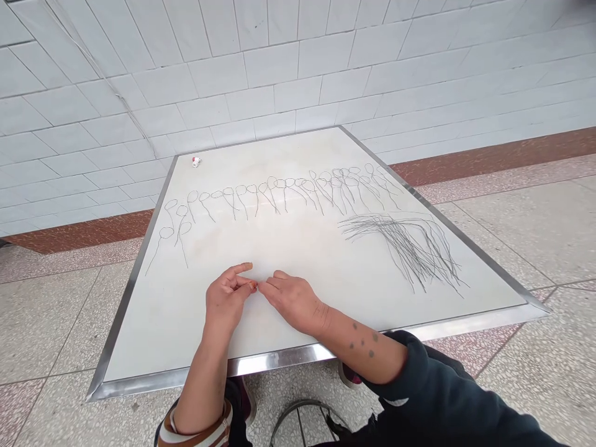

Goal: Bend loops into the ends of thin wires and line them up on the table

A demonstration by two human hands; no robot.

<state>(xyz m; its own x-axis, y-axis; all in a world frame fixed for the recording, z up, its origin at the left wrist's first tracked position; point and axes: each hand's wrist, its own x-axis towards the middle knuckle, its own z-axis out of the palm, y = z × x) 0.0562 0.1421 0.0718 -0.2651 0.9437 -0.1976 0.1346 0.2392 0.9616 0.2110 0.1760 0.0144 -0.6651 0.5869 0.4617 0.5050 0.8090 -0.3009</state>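
Note:
Close together over the near middle of the white tabletop [298, 248] are my two hands. My left hand [226, 298] pinches with thumb and a finger, another finger stretched out above; an orange-red tint shows at the pinching tips. Almost touching it, my right hand [291, 298] has its fingers pressed together, pointing left. Whatever lies between the fingertips is too small to make out. Beyond the hands, a row of thin dark wires with looped ends [251, 191] runs across the table. Straighter wires lie in a loose bundle [410, 245] on the right.
A small red-and-white object [196, 162] sits at the far left corner. Metal edging [288, 359] borders the table, which stands against a white tiled wall [274, 62]. Below the near edge is a round metal-framed stool [307, 413]. Speckled floor [526, 230] surrounds it.

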